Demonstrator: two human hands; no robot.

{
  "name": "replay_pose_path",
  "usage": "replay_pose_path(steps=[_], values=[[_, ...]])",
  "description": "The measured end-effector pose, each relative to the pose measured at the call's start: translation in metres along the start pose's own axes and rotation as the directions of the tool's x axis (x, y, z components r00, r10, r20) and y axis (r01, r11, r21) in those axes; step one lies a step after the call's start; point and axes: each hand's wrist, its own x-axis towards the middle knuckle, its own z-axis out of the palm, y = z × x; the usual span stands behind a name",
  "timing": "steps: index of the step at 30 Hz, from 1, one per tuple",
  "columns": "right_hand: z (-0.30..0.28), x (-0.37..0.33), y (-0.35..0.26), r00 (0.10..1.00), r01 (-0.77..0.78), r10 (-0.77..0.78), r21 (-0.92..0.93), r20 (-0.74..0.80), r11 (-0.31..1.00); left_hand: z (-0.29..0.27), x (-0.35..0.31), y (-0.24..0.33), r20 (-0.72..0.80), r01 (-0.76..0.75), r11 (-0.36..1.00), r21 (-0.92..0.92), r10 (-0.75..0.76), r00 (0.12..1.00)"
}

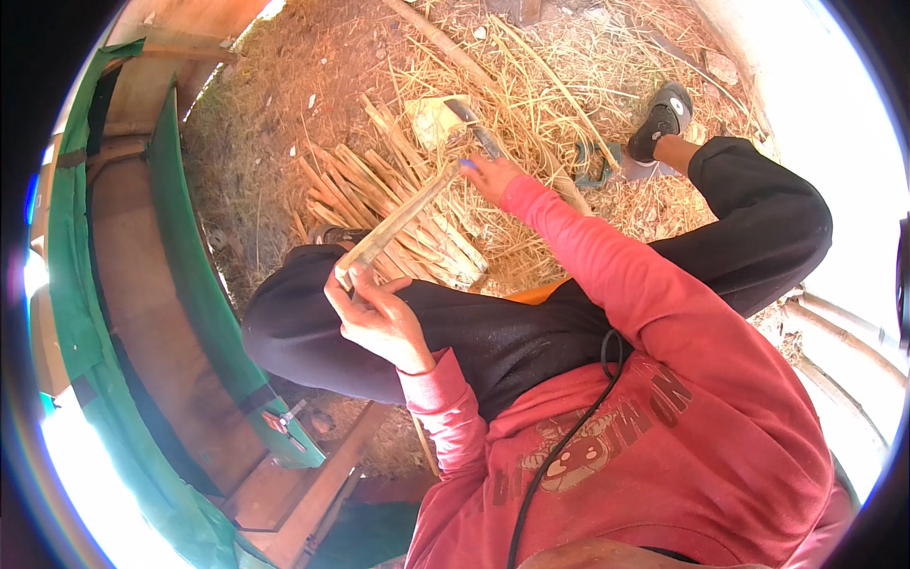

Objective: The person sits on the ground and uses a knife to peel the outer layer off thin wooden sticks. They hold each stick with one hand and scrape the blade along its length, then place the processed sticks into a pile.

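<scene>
A long, pale split stick (403, 213), which looks like wood or bamboo, slants between my two hands. My left hand (374, 313) grips its near end, with the thumb and fingers around it above my bent left leg. The closed fingers of my right hand (490, 178) are at its far end, where a small blue patch shows by the fingertips. Just beyond that hand is a dark, flat blade (477, 129); its handle is hidden. Below the held stick, a pile of similar split sticks (355, 185) lies on the ground.
Straw (569, 85) covers much of the dirt ground, with poles (441, 40) lying across it. A yellowish flat piece (433, 121) sits beside the blade. On the left stands a wooden frame with green sheeting (185, 218). My shoe (664, 119) is at the right, near a dark green object (595, 166).
</scene>
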Motion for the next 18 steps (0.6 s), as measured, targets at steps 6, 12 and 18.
replay_pose_path(steps=[6, 12, 18], values=[[0.040, 0.000, -0.018, 0.993, 0.085, -0.066, -0.201, 0.098, 0.976, -0.004, -0.003, 0.000, 0.010, -0.019, 1.000, 0.025, 0.019, 1.000], [0.053, 0.037, 0.001, 0.988, 0.140, -0.107, -0.364, 0.108, 0.921, -0.009, 0.004, 0.004, 0.036, 0.080, 0.996, 0.050, -0.082, 0.996], [0.064, 0.056, 0.016, 0.949, 0.298, -0.307, -0.546, 0.077, 0.783, -0.016, 0.010, -0.013, 0.024, -0.004, 0.998, 0.068, 0.003, 1.000]])
